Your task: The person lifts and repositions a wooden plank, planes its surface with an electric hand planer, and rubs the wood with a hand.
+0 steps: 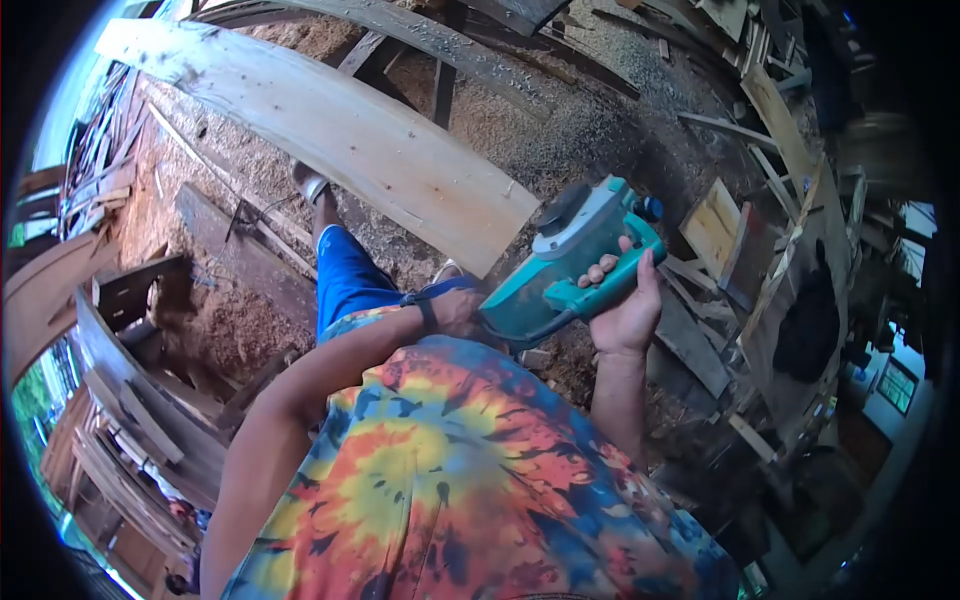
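A teal electric hand planer (530, 285) is held up in front of my body, tilted, with its dark round knob toward the top. My right hand (625, 310) is wrapped around its loop handle, fingers curled through the opening. At the planer's lower left end is my left hand (460, 312), a dark band on its wrist; its fingers are hidden behind the tool. A long, wide pale wooden board (330, 140) runs from the upper left and ends just beside the planer. The underside of the planer is out of sight.
Wood shavings (540, 150) cover the ground around the board. A weathered beam (430, 50) lies beyond it. Leaning boards and offcuts (715, 225) crowd the right, and stacked planks (130, 470) stand at the left. My foot (310, 183) is close to the board's near edge.
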### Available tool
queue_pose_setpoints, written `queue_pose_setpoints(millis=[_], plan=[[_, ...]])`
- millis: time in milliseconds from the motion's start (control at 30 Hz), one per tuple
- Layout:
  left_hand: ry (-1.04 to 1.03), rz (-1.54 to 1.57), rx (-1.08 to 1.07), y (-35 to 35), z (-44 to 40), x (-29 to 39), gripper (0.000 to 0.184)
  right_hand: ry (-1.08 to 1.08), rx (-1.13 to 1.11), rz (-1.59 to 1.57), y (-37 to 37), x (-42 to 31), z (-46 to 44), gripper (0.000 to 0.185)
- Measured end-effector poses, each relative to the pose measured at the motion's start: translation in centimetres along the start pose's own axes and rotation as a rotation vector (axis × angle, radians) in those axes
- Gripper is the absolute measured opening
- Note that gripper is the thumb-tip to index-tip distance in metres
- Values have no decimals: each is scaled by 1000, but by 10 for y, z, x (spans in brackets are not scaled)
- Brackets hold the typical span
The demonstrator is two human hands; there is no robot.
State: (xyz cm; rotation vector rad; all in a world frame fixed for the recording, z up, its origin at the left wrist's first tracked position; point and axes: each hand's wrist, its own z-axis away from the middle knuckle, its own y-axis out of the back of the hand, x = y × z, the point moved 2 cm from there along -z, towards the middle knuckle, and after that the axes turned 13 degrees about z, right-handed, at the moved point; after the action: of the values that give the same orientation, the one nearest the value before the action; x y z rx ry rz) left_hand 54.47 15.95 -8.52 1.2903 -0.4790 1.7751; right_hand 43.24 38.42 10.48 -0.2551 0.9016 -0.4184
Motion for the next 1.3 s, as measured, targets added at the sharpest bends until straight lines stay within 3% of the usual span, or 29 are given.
queue_pose_setpoints(millis=[100,233,300,400,533,967,1067,1267,1300], plan=[[373,-197,-190,8,8,4,36,-3,-105,229,-8,-2,-2,52],[479,-348,206,12,45,-37,27,140,-377,814,2,-2,-1,59],[525,-428,359,13,65,-48,30,123,-443,919,13,-2,-2,65],[778,-215,309,22,85,-53,35,31,-521,1047,20,-3,-2,78],[797,-192,223,33,103,-36,30,-37,-610,1144,28,3,1,87],[586,63,536,-12,94,-93,35,-39,-732,1224,24,0,-16,86],[635,-69,415,-5,96,-87,37,-61,-763,1237,16,3,-24,89],[728,51,471,5,103,-77,38,-30,-832,1264,-5,12,-39,83],[693,44,401,8,108,-72,38,-13,-835,1281,-11,14,-40,83]])
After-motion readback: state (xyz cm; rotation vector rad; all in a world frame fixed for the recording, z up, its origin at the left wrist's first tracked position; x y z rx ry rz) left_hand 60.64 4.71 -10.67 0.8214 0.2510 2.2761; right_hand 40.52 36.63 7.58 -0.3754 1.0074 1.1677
